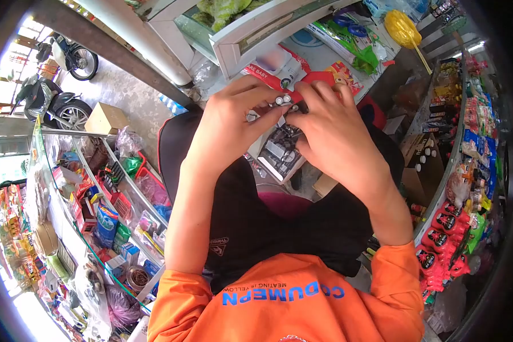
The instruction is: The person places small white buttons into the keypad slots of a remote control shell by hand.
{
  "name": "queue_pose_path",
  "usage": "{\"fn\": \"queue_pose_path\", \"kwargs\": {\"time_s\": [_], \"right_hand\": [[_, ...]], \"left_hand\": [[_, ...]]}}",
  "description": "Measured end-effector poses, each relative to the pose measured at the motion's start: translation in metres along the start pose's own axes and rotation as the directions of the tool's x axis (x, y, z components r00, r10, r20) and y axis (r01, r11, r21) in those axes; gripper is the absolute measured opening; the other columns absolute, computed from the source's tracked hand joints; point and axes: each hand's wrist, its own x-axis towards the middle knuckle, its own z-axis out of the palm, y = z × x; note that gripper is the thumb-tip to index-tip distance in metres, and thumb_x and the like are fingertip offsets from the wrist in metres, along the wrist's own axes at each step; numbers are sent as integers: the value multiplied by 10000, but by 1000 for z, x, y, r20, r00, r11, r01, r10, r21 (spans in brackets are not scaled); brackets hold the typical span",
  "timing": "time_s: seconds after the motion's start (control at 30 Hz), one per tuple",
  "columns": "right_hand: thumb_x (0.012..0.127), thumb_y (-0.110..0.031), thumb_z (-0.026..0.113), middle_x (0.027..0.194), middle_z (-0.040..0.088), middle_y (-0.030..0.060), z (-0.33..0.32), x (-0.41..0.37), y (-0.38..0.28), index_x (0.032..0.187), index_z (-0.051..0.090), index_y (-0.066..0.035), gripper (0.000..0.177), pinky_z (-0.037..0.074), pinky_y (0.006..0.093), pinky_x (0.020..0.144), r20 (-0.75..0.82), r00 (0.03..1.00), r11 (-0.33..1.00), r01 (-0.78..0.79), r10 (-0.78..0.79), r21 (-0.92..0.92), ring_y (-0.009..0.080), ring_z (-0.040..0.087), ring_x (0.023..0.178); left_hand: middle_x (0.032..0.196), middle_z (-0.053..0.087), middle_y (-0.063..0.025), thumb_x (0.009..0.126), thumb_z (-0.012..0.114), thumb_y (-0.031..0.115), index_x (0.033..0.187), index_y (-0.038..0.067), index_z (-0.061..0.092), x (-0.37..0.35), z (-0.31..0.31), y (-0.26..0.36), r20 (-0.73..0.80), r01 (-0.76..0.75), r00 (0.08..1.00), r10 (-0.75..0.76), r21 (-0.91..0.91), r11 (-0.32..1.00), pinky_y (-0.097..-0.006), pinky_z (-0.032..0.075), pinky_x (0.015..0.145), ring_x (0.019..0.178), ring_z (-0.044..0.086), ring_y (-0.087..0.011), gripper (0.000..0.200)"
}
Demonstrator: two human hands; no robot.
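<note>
My left hand (232, 122) is closed, its thumb and fingers pinched around a pair of small silvery cylinders (283, 100) whose round ends face up. Their exact kind is too small to make out. Close beside it, my right hand (336, 128) has its fingers curled in, with thumb and fingertips meeting near the cylinders; what they grip is mostly hidden. Just below both hands, between the knees, is a small open box (280, 175) with dark and silvery small pieces (280, 149) in it.
Glass display cases (97, 251) full of packets stand at the left. Hanging snack packs and red bottles (439, 236) line the right. Ahead, a white-framed glass door (256, 43) stands over a counter with a red baby-product box (273, 65). Motorbikes (62, 105) and a cardboard box (105, 118) are outside.
</note>
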Motion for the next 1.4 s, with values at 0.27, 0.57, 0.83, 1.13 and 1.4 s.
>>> {"fn": "queue_pose_path", "kwargs": {"time_s": [0.27,0.57,0.83,1.13,1.4], "right_hand": [[802,-133,903,1498,644,159,-10,15,15,1139,828,-79,350,358,525,1244,110,981,987,162,-162,8,334,546,1445],[804,-125,909,1432,661,152,-8,16,20,1073,811,-57,294,382,518,1204,115,979,984,162,-169,67,320,576,1412],[813,-148,914,1380,672,122,-6,16,26,1085,833,-59,298,414,486,1160,133,970,979,204,-202,-5,293,600,1370],[830,-167,910,1356,670,111,1,4,33,1088,833,-49,294,434,494,1143,60,989,986,126,-134,112,298,606,1357],[855,-166,904,1347,668,115,1,11,38,1113,834,-32,299,451,475,1154,53,972,962,218,-229,162,322,607,1366]], "left_hand": [[1063,791,-109,931,913,68,1133,-18,841,0,-1,1,-22,-32,999,33,25,999,-363,638,800,893,811,-226,231],[1085,799,-120,932,916,74,1145,-25,839,0,1,-1,-10,-39,999,40,24,999,-363,648,816,899,812,-234,248],[1054,790,-116,924,918,58,1126,-37,829,3,2,1,-31,-17,999,19,35,999,-357,653,821,903,804,-228,240],[1030,782,-103,918,925,58,1109,-24,830,2,2,6,-57,59,997,-59,0,998,-344,645,823,895,784,-212,229],[1028,779,-96,924,924,52,1100,-36,825,2,4,4,-98,29,995,-30,-19,999,-335,636,817,892,776,-185,220]]}}
